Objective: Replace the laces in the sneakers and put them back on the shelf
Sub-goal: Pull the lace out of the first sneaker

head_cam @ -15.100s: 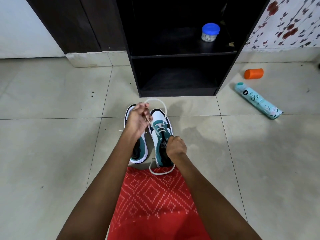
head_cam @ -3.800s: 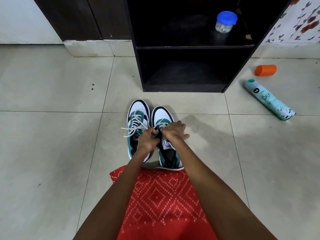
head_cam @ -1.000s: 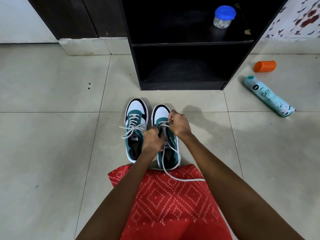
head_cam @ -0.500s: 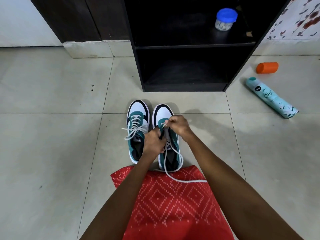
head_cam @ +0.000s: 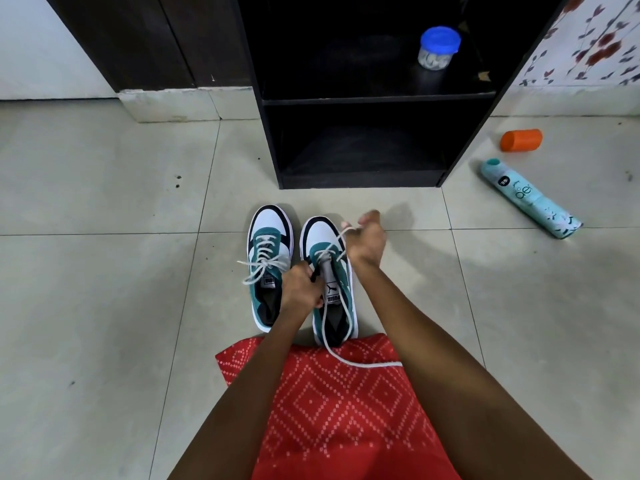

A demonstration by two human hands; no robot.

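**Q:** How do the two hands stand?

**A:** They are apart, and each is closed on something. The left hand (head_cam: 299, 289) grips the second sneaker (head_cam: 320, 237) at its tongue and inner edge, fingers curled. The right hand (head_cam: 367, 239) is raised beside that sneaker's toe. It pinches the white lace (head_cam: 381, 365), and one strand runs taut from the front eyelets up to its fingers.

**Q:** And the rest of the lace?

**A:** The other strand trails back over the sneaker's opening. It lies across the red patterned cloth (head_cam: 329, 410) at the bottom of the view, and its end passes behind the right forearm.

**Q:** Where are the sneakers?

**A:** They stand side by side on the tiled floor (head_cam: 104, 271), toes toward the black shelf (head_cam: 377, 98), near it but not touching. The laced sneaker (head_cam: 268, 244), on the view's left, is threaded up to its tongue, with lace ends spread out to the left. Whether they are knotted cannot be told. The second sneaker shows lace only at its front eyelets.

**Q:** What else appears?

**A:** A jar with a blue lid (head_cam: 439, 46) stands on the shelf's upper board, toward the right. On the floor to the right of the shelf lie an orange cap (head_cam: 521, 140) and a teal spray can (head_cam: 530, 199). The can is on its side, near the cap but apart from it.
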